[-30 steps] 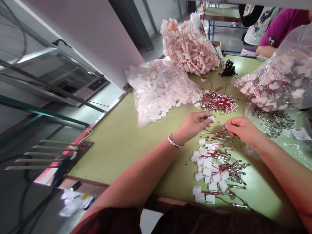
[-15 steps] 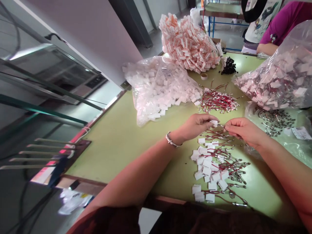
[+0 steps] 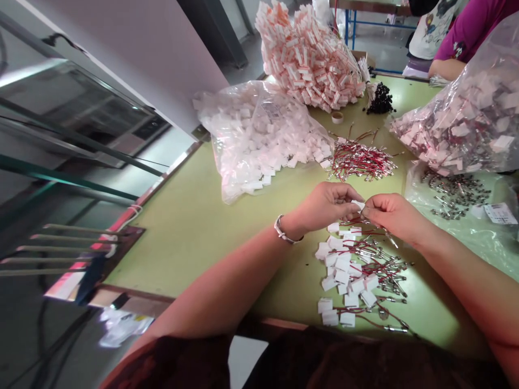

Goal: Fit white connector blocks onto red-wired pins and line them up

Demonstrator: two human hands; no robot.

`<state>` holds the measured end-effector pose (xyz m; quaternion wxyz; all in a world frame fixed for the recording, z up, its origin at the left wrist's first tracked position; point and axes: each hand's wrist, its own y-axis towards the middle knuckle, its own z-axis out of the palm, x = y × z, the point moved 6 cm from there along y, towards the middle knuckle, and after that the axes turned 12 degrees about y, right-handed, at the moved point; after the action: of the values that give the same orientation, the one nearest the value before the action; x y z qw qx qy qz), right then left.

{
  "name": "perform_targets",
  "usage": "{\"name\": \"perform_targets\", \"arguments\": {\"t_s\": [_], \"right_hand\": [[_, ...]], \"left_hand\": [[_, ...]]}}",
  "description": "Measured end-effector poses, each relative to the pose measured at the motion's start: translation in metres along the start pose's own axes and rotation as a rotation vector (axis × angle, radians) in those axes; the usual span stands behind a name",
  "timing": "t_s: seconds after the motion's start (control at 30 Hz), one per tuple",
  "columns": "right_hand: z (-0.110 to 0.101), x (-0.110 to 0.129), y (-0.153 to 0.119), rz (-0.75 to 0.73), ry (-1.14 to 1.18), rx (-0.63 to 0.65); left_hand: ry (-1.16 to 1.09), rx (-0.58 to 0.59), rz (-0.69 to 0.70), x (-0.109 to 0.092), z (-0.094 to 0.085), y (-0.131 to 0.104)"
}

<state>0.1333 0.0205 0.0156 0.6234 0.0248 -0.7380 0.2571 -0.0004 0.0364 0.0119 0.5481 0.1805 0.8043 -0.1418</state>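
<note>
At the view's three o'clock, over the surface [image 3: 194, 232], the left hand [image 3: 329, 206] pinches a white block [image 3: 358, 205]; touching or just beside it, the right hand [image 3: 394, 213] grips a wire [image 3: 387, 234], its metal end [image 3: 394, 242] jutting at that hand's six o'clock. The block looks light and stiff, best held by its sides; the wire looks thin and bendy, best pinched near its tip.
</note>
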Motion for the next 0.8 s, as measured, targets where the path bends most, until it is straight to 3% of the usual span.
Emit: {"name": "perform_targets", "arguments": {"t_s": [0.07,0.2,0.3,0.4,0.53,0.63,0.73,0.8], "right_hand": [[0.002,0.004,-0.002,-0.036,-0.003,0.04],[0.005,0.009,-0.001,-0.054,-0.036,0.249],[-0.003,0.011,0.008,-0.161,-0.127,0.153],[-0.004,0.006,0.018,-0.256,-0.291,0.067],[-0.002,0.0,0.024,-0.336,-0.534,0.052],[-0.005,-0.002,0.026,-0.339,-0.615,0.022],[-0.003,0.0,0.028,-0.351,-0.697,0.028],[0.003,0.003,0.031,-0.35,-0.807,0.035]], "left_hand": [[0.004,0.016,0.004,-0.008,-0.004,-0.003],[0.199,0.133,0.079,-0.035,-0.012,-0.012],[0.467,0.078,0.102,-0.043,-0.014,-0.02],[0.656,0.031,0.131,-0.039,-0.003,-0.034],[0.533,0.024,0.067,-0.031,0.013,-0.064],[0.505,0.056,0.064,-0.031,0.01,-0.078],[0.65,0.005,0.033,-0.02,-0.023,-0.07],[0.836,-0.199,-0.152,0.001,-0.067,-0.055]]}}
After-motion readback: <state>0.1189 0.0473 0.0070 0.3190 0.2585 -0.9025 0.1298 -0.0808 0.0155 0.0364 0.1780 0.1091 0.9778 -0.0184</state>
